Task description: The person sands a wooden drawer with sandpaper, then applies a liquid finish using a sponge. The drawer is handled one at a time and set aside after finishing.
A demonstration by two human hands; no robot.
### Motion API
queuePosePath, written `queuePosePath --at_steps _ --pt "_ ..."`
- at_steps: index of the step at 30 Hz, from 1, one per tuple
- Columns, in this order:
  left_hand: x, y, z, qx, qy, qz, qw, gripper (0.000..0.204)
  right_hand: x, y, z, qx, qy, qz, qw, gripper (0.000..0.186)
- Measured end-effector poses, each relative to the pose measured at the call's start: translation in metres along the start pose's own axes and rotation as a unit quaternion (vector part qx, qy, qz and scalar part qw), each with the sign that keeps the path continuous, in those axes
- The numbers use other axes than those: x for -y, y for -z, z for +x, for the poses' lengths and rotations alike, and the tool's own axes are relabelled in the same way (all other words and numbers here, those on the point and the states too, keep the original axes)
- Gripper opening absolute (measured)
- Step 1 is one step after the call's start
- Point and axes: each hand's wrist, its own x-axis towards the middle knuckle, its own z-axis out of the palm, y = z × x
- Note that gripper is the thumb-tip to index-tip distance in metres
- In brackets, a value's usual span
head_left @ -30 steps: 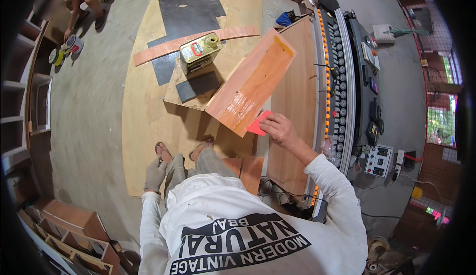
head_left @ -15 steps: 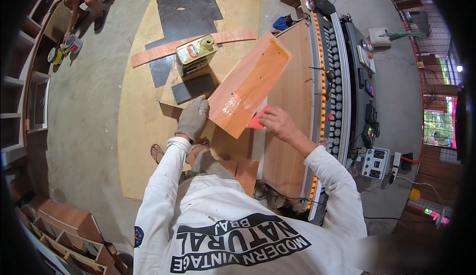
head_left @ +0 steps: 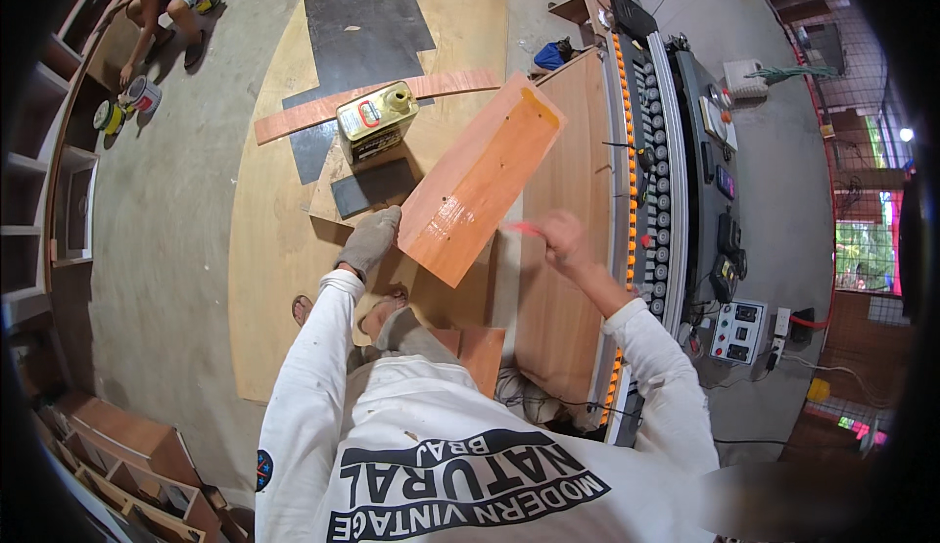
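My left hand (head_left: 371, 240), in a grey glove, is closed on the near left edge of a reddish wooden panel (head_left: 475, 190). The panel is held tilted, and a wet, glossy patch shines on its near half. A darker orange-yellow coating runs along its right side to the far end. My bare right hand (head_left: 570, 244) grips a flat red spreader (head_left: 525, 229) just off the panel's right edge; both are somewhat smeared by motion. Left of the panel, a rectangular metal can (head_left: 377, 120) with an open spout stands on a wooden box, beside a dark rectangular piece (head_left: 373, 188).
A thin curved wood strip (head_left: 284, 124) and dark sheets (head_left: 362, 39) lie on a large plywood board (head_left: 264, 318). A machine with a row of rollers (head_left: 654, 151) runs along the right. Far left, a person (head_left: 162, 0) bends near a pail (head_left: 145, 94).
My right hand has lifted the spreader away from the panel's near right edge, moving slightly right. The panel and my left hand have shifted a little left and nearer.
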Motion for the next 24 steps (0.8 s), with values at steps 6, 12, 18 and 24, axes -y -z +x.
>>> queuePosePath --at_steps 6,12,18,24 --pt "-0.003 0.007 0.001 0.057 -0.092 0.191 0.976 0.034 -0.069 -0.004 0.076 -0.059 -0.232 -0.077 0.968 0.009" --pt "-0.013 0.005 -0.002 0.029 0.005 0.066 0.997 0.043 -0.134 -0.016 0.106 -0.067 -0.280 -0.136 0.948 0.012" --pt "-0.018 0.011 -0.007 0.022 0.003 0.076 0.997 0.059 -0.049 -0.045 0.091 -0.118 -0.183 -0.090 0.972 0.008" --pt "-0.006 0.011 -0.001 0.058 -0.068 0.111 0.990 0.049 0.115 -0.078 0.056 -0.090 -0.133 -0.058 0.985 0.019"
